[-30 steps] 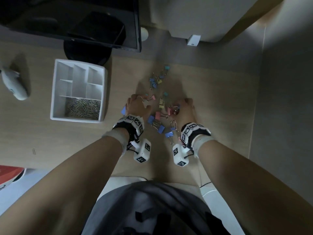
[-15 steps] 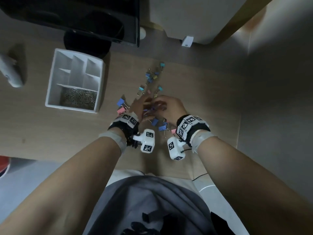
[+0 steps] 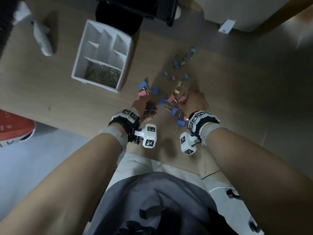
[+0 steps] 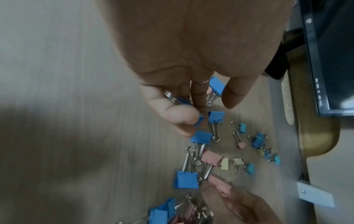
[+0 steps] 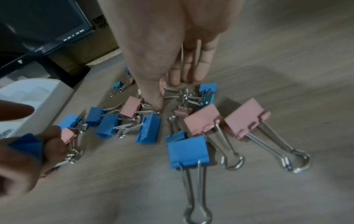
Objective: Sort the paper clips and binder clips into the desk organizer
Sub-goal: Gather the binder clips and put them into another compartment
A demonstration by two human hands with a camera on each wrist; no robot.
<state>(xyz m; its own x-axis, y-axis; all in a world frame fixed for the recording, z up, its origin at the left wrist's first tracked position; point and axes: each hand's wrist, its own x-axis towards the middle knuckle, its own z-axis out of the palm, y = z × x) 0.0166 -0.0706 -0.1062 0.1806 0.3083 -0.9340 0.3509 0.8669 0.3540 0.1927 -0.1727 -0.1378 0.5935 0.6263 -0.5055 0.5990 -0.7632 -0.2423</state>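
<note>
The white desk organizer (image 3: 77, 68) stands at the back left, and its front compartment holds a heap of paper clips (image 3: 101, 75). Blue, pink, yellow and teal binder clips (image 3: 171, 99) lie scattered on the desk between and beyond my hands. My left hand (image 3: 144, 107) is curled round blue binder clips (image 4: 199, 119), just above the desk at the pile's near left. My right hand (image 3: 191, 99) reaches into the pile. Its thumb (image 5: 153, 97) and fingers pinch a pink binder clip (image 3: 182, 99). Large pink and blue clips (image 5: 186, 150) lie right under that wrist.
A dark monitor (image 3: 152, 7) and its round base stand behind the organizer. A pale whale-shaped object (image 3: 42, 41) lies at the far left, a white tag (image 3: 226, 26) at the back right. A red object (image 3: 13, 126) sits below the desk edge on the left.
My hands, together over the pile half a second ago, have drawn apart. The left hand pulled back to the left with blue clips; the right one went forward to a pink clip.
</note>
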